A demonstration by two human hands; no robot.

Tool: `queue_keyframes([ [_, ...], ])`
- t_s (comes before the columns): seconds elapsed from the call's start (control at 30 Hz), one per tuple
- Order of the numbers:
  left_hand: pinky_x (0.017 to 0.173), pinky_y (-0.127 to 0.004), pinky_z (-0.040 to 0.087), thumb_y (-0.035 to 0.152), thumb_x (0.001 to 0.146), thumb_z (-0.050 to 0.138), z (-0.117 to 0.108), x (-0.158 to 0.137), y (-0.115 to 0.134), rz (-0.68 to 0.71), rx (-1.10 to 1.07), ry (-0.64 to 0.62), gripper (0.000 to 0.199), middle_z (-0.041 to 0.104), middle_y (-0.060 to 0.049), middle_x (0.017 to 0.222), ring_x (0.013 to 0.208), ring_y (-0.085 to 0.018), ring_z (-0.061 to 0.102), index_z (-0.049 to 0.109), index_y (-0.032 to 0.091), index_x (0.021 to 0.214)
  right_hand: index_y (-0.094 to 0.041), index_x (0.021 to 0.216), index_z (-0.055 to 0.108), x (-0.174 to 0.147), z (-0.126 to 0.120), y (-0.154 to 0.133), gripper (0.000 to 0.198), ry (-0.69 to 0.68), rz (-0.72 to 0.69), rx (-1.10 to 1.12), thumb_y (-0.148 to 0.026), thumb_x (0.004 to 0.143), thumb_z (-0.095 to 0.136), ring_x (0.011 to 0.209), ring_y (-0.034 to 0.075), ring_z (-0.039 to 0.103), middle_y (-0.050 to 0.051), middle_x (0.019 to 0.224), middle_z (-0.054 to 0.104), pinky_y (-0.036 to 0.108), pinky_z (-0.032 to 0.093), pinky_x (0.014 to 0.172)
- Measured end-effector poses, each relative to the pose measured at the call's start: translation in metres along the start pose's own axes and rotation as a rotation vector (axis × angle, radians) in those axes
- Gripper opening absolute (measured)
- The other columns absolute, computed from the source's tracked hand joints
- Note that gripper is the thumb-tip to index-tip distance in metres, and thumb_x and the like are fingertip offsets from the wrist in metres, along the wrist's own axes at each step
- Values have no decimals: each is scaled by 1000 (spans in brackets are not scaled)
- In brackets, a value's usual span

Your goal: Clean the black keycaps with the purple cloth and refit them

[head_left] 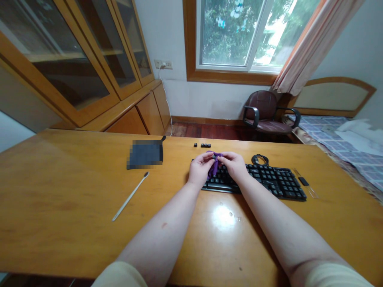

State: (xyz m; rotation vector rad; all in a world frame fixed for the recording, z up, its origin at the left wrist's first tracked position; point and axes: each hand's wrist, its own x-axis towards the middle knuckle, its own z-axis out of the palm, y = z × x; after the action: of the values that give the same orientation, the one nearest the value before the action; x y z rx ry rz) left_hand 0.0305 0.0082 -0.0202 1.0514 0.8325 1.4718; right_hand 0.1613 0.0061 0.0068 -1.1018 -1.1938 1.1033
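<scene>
Wooden desk (pixel 74 191), window behind. We see left hand (pixel 200 167) and right hand (pixel 235 165) together over black keyboard (pixel 269 181), fingers pinched on purple cloth (pixel 214 166). Loose keycaps (pixel 205 145) beyond.

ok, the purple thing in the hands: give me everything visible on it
The purple tool is small, looks like plastic, with a looped top and a stem hanging down. It is held above the left end of the black keyboard, pinched at its top between the left hand and right hand. Finer detail is too small to tell.
</scene>
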Motion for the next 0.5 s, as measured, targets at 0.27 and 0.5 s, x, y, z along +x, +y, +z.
queue_keyframes([
  [0.27, 92, -37, 47, 13, 63, 69, 2, -1, -1, 28, -4, 59, 33, 67, -7, 93, 92, -16, 63, 61, 15, 95, -20, 79, 71, 2, -3, 7, 28, -31, 15, 48, -43, 65, 70, 66, 17, 62, 3, 76, 70, 33, 52, 67],
  [0.5, 90, -34, 49, 15, 68, 66, -1, -3, -7, 135, 130, 17, 32, 63, -8, 98, 89, -15, 62, 60, 15, 100, -20, 79, 70, 3, 0, 5, 26, -120, -10, -5, -32, 57, 77, 82, 18, 64, 3, 85, 71, 35, 48, 84],
])
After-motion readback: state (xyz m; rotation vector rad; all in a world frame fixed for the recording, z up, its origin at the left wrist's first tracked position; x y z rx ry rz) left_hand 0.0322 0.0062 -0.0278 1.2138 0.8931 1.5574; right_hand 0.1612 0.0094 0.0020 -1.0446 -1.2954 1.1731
